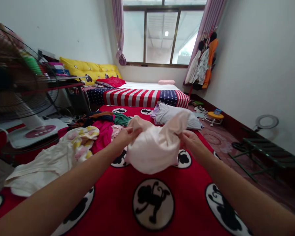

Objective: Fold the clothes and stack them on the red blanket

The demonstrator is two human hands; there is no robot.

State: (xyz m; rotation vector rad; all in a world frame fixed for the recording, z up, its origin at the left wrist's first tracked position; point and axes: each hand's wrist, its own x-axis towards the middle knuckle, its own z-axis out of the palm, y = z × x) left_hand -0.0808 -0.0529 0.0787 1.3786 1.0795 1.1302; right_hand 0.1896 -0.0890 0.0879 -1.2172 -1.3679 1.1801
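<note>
Head view: both hands up over the red blanket [127, 193] w/ black monkey circles, spread on the bed. Left hand [126, 135] is pinched shut on the left top edge of a pale pink garment [153, 147]; right hand [190, 139] is clamped on its right top edge. Hands are apart, garment stretched between them, hanging in a loose bunch just above the blanket's middle, its lower fold touching or nearly touching the fabric; can't tell which. Both forearms come in from the bottom corners.

Around it: toward the blanket's left edge, a heap of clothes. A cream piece w/ yellow and pink print [56, 154] is nearest, then a magenta piece [103, 134] just beside the left wrist, a dark green one [121, 119] and darker items behind that. Behind the held garment, toward the blanket's far right, a folded lilac-grey stack [173, 116], partly hidden by the pink cloth.

Further back, a stars-and-stripes cover [142, 96] on the mattress, red pillow [110, 82], yellow cushions [88, 68] by the wall, small pink pillow [166, 82] under the window [162, 32].

Left edge: a standing fan [14, 75], close and blurred, its base [36, 131] by the blanket's left side. Right: clothes on a rack [204, 62] by the curtain, a dark folding frame [265, 150] on the floor, ring light [266, 122] by the wall.

Nothing sits between the hands and the garment.
</note>
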